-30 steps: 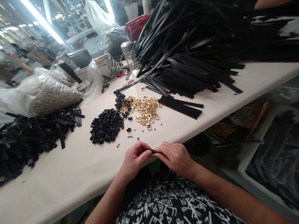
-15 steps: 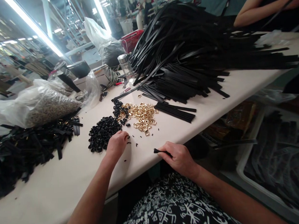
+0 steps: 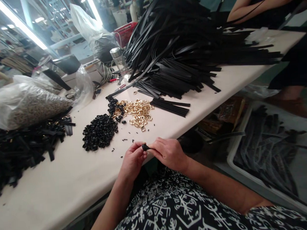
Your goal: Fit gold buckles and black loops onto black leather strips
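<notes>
My left hand pinches a small black strap loop at its fingertips, above the table's front edge. Against it, my right hand grips a black strap, whose end shows at the loop; the rest of the strap is hidden by the fingers. Whether the end passes through the loop I cannot tell. Just beyond my left hand lies a pile of black loops. Right of that pile are gold-coloured metal buckles, and a few cut black straps lie beside them.
A large heap of long black straps covers the back, near a glass bottle. At left, a plastic bag of small parts sits behind finished-looking strap pieces. A white bin stands low right. A co-worker's arm is at upper right.
My left hand has come from the edge of the loop pile towards me, carrying a loop to the strap end in my right hand. The view has shifted slightly.
</notes>
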The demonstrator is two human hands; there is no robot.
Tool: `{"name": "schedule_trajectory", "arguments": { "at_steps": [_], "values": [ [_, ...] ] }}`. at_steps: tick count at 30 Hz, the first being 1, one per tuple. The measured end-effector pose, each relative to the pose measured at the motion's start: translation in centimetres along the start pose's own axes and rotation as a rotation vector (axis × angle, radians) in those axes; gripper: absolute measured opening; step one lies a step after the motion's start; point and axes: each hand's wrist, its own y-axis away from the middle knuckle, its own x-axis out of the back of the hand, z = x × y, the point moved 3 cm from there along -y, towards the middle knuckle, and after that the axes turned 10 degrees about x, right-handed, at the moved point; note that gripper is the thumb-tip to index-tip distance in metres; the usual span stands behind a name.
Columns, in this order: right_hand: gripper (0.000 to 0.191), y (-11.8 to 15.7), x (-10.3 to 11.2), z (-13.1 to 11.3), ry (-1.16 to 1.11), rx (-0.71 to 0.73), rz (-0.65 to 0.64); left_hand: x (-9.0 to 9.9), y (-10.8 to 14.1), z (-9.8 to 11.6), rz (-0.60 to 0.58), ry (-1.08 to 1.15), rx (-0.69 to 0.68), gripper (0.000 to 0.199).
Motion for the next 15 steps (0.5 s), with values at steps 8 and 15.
{"name": "schedule_trajectory", "arguments": {
  "at_steps": [8,15],
  "values": [
    [0.025,1.5,-0.4,-0.1,-0.113,-0.015,0.010,0.3,0.9,-0.9,-0.051,0.022,0.071,0.031],
    [0.028,2.3,-0.6,-0.6,-0.059,0.140,-0.057,1.5,1.4,-1.9,-0.089,-0.099,0.083,0.031]
  ]
}}
